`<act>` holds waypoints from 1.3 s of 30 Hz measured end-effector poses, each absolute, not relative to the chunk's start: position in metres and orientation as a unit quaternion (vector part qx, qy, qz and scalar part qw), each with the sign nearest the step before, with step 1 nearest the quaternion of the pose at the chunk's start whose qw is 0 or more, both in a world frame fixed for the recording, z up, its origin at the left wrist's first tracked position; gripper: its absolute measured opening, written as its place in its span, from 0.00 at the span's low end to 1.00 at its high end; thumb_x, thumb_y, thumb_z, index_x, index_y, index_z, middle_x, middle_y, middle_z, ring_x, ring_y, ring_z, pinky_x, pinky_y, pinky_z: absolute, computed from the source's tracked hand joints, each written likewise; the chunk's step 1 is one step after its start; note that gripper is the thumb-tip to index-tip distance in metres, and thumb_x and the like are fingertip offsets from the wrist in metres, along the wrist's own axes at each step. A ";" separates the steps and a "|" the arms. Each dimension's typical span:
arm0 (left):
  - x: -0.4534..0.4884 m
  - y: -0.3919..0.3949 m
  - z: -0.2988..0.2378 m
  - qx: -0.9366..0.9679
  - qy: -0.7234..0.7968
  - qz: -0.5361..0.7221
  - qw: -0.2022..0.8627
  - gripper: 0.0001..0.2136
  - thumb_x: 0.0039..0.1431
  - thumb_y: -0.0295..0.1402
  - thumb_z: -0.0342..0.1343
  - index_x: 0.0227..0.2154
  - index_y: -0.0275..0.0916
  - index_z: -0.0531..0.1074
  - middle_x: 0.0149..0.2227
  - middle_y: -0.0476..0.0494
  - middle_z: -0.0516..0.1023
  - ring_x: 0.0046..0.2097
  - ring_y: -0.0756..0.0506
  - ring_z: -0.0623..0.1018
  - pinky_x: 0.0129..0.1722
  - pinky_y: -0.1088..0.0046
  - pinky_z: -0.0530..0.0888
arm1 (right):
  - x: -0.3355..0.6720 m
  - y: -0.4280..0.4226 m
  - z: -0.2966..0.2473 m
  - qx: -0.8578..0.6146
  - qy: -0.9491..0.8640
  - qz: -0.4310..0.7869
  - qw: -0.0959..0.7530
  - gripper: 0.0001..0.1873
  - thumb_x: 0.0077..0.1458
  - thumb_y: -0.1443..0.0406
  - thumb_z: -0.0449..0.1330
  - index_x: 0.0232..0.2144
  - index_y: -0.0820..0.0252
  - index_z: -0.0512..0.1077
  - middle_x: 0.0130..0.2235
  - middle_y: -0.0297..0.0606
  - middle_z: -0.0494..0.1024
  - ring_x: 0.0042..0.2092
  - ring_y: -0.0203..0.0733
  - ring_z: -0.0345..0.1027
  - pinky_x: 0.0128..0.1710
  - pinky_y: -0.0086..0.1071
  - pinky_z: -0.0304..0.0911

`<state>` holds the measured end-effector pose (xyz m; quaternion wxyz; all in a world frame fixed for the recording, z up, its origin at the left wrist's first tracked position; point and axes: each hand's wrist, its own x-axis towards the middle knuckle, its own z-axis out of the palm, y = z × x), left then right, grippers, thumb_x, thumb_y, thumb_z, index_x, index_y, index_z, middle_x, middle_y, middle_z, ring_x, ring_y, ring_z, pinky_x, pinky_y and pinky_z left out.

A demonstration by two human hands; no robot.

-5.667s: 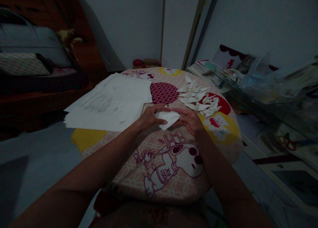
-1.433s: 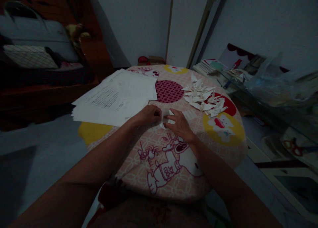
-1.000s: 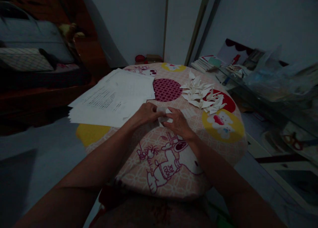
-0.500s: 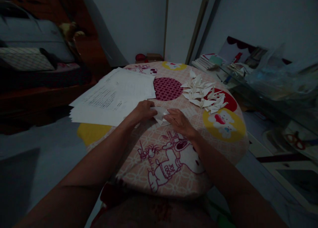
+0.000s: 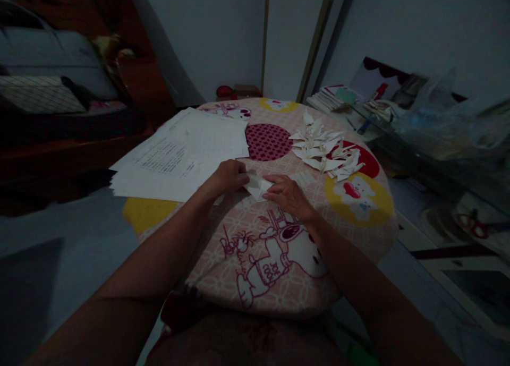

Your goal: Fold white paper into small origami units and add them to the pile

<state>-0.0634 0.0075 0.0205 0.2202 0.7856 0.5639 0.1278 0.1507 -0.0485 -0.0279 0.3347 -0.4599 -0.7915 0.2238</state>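
Pinching a small folded paper (image 5: 258, 185), low on the cartoon cloth (image 5: 279, 260), mid-table.
Your left hand (image 5: 229, 176) gripped its left edge, your right hand (image 5: 287, 193) gripped its right; sheet stack (image 5: 179, 153) lay left, folded shapes (image 5: 324, 151) beyond right.

Table (image 5: 279, 265) fills middle of frame. Sheets (image 5: 179, 153) lie on table, left of centre. Small paper (image 5: 257, 186) on table at centre, just right of sheets. Left hand (image 5: 229, 177) touches its left side, right hand (image 5: 289, 193) its right side. Folded shapes (image 5: 324, 151) on table behind hands, toward right. Books (image 5: 334, 98) off table, upper right. Bags (image 5: 51, 63) far upper left.
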 end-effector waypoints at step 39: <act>-0.085 0.017 0.010 0.801 0.431 0.193 0.368 0.13 0.46 0.27 0.61 0.35 0.38 0.85 0.36 0.44 0.84 0.36 0.48 0.77 0.38 0.73 0.71 | 0.147 -0.064 -0.032 -0.445 -0.858 0.071 0.245 0.26 0.63 0.67 0.60 0.62 0.54 0.68 0.54 0.44 0.79 0.56 0.52 0.69 0.58 0.48 0.62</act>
